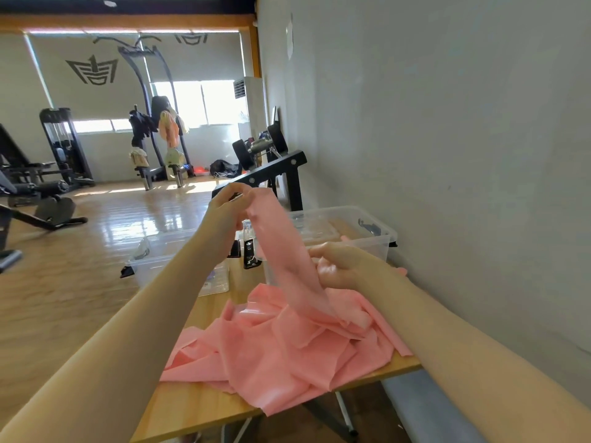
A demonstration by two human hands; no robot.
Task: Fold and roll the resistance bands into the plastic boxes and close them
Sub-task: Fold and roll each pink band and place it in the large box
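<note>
My left hand (pixel 228 203) pinches the pink band's (pixel 281 251) end at twelve o'clock; my right hand (pixel 343 265) grips it lower. The rest lies heaped on the bench (pixel 192 407). Nothing folded yet; both boxes (pixel 367 228) open.

What we can't really make out here

We lose most of the right hand (pixel 343 266) behind the lifted pink band (pixel 287 251), so we can't tell how its fingers sit on it. The left hand's (pixel 228 204) fingertips are tucked into the band's top end too. The clear box (pixel 367 231) by the wall is half covered, contents just a blur to us. Same with the lidded box (pixel 179 260) under the left forearm. The wooden table (pixel 198 407) runs off the bottom edge, and the band pile (pixel 271 346) hides its middle.
</note>
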